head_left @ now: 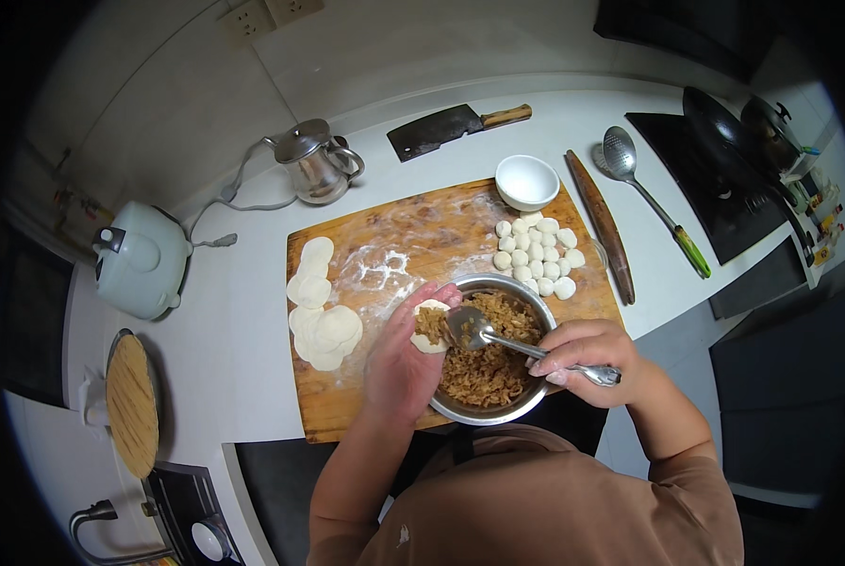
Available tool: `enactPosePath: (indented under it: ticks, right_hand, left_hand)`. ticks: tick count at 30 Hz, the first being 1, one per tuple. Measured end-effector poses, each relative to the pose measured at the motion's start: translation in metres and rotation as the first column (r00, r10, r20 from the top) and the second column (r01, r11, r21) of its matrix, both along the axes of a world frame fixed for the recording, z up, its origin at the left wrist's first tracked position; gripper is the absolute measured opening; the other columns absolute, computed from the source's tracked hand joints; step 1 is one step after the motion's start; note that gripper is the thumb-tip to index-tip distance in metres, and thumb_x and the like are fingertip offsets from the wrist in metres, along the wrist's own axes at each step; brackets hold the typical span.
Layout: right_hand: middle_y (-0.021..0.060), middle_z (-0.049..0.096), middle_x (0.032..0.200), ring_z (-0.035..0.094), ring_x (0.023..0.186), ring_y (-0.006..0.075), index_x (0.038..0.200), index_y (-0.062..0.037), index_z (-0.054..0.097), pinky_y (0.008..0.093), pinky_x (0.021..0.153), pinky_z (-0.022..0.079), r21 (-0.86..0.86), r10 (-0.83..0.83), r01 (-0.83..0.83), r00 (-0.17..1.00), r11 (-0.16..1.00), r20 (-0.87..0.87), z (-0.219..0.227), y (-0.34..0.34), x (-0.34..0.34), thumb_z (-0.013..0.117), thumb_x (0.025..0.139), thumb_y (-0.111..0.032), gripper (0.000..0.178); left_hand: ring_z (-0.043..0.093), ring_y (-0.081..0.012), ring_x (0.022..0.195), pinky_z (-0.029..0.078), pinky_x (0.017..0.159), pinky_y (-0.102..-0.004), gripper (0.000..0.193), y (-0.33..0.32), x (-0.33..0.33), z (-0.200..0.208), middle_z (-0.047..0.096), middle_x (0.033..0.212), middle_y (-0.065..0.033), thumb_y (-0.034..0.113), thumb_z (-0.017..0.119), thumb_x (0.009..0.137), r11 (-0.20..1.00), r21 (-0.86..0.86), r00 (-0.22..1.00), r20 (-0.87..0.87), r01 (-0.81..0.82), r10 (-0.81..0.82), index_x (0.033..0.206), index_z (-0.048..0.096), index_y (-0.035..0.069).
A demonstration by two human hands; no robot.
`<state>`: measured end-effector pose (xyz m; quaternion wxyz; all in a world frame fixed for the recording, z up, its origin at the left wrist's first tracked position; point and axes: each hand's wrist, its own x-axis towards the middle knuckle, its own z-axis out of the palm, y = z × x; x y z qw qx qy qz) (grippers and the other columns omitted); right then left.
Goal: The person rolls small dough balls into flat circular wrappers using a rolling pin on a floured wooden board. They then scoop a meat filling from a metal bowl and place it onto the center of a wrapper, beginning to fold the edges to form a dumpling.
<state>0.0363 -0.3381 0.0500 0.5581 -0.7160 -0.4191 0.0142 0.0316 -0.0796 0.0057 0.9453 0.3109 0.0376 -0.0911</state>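
Note:
Cupped in my left hand (pixel 399 363) lies a round dough wrapper (pixel 429 344) with a heap of brown filling on it. My right hand (pixel 588 358) grips a metal spoon (pixel 509 341) by its handle, the bowl of the spoon touching the filling on the wrapper. Below the spoon stands a steel bowl (pixel 484 416) of brown minced filling, near the front edge of a floured wooden board (pixel 347 415). Flat dough wrappers (pixel 328 335) overlap at the board's left side. Several small dough pieces (pixel 540 253) cluster at its right.
A white bowl (pixel 527 179) sits at the board's far right corner. Behind the board lie a cleaver (pixel 441 129) and a steel kettle (pixel 315 170). To the right are a rolling pin (pixel 600 226), a slotted spoon (pixel 644 193) and a black cooktop (pixel 701 203). A pale green appliance (pixel 142 264) stands left.

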Motion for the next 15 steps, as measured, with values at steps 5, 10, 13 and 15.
enactPosePath:
  ticks: [5, 10, 13, 15]
  right_hand:
    - [0.0143, 0.070, 0.096, 0.068, 0.084, 0.0274, 0.100, -0.0032, 0.073, 0.0338, 0.074, 0.054, 0.002, 0.011, -0.011, 1.000, 1.000, -0.020, -0.004, -0.005, -0.004, 0.067, 0.084, 0.001, 0.017]
    - [0.0142, 0.070, 0.095, 0.069, 0.084, 0.0271, 0.100, -0.0025, 0.073, 0.0339, 0.074, 0.054, 0.053, -0.024, 0.024, 1.000, 0.998, -0.003, -0.001, -0.008, -0.005, 0.067, 0.084, 0.002, 0.018]
    - [0.0143, 0.070, 0.096, 0.069, 0.085, 0.0266, 0.101, -0.0022, 0.072, 0.0336, 0.075, 0.054, 0.075, -0.012, 0.014, 1.000, 0.997, -0.016, 0.000, 0.000, -0.003, 0.067, 0.084, 0.003, 0.018]
    - [0.0145, 0.070, 0.096, 0.069, 0.086, 0.0265, 0.101, -0.0022, 0.072, 0.0333, 0.075, 0.054, 0.067, 0.016, -0.013, 0.999, 0.998, -0.050, -0.004, 0.003, -0.003, 0.067, 0.084, 0.003, 0.018]
  left_hand:
    - [0.042, -0.0320, 0.137, 0.030, 0.118, -0.0429, 0.050, 0.001, 0.000, 0.005, 0.042, 0.144, -0.0272, 0.013, 0.044, 0.099, 0.997, 0.017, 0.996, -0.047, -0.077, 0.077, 0.143, 0.032, -0.008]
    - [0.040, -0.0334, 0.138, 0.030, 0.118, -0.0435, 0.052, 0.001, -0.001, 0.004, 0.041, 0.145, -0.0277, 0.014, 0.043, 0.099, 0.998, 0.006, 0.997, -0.046, -0.055, 0.055, 0.144, 0.031, -0.009]
    - [0.039, -0.0342, 0.138, 0.030, 0.118, -0.0437, 0.052, 0.001, -0.004, 0.003, 0.040, 0.145, -0.0282, 0.014, 0.042, 0.099, 0.999, -0.040, 0.999, -0.040, -0.018, 0.016, 0.144, 0.031, -0.009]
    - [0.039, -0.0349, 0.139, 0.030, 0.118, -0.0439, 0.052, -0.001, -0.003, 0.005, 0.039, 0.145, -0.0288, 0.014, 0.041, 0.099, 0.999, -0.018, 0.998, -0.042, -0.050, 0.049, 0.144, 0.030, -0.009]
